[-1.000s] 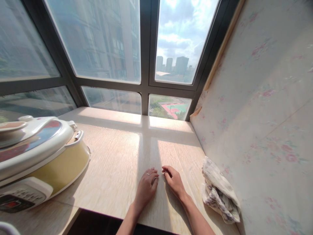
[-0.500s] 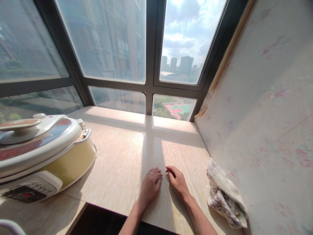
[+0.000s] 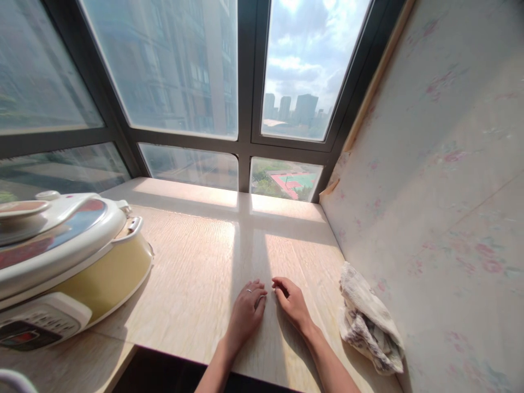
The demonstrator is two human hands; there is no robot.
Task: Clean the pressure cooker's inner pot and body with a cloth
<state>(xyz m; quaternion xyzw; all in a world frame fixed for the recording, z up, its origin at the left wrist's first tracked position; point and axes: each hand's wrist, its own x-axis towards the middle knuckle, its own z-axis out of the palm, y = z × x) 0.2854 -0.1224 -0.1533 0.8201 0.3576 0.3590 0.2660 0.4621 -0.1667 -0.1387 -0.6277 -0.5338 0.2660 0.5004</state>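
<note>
My left hand [image 3: 248, 307] rests palm down on the light wood-grained counter [image 3: 196, 273], fingers loosely bent and a ring on one of them. Just to its right, my right hand [image 3: 291, 300] lies on its side with the fingers softly curled and a gap between them and the thumb. A narrow strip of counter separates the two hands, and neither holds anything that I can see. Nearest to the right forearm is a crumpled patterned cloth [image 3: 368, 325] against the wall.
A yellow and white electric cooker [image 3: 110, 284] with a lid stands at the left. Below it, a white curved rim [image 3: 18, 377] shows at the corner. Dark-framed windows [image 3: 244, 109] close off the back, and a floral papered wall [image 3: 450, 218] the right. The counter's front edge has a dark recess [image 3: 164, 374].
The whole view has shifted slightly, so everything appears a little farther left. Both hands keep the same pose on the counter.
</note>
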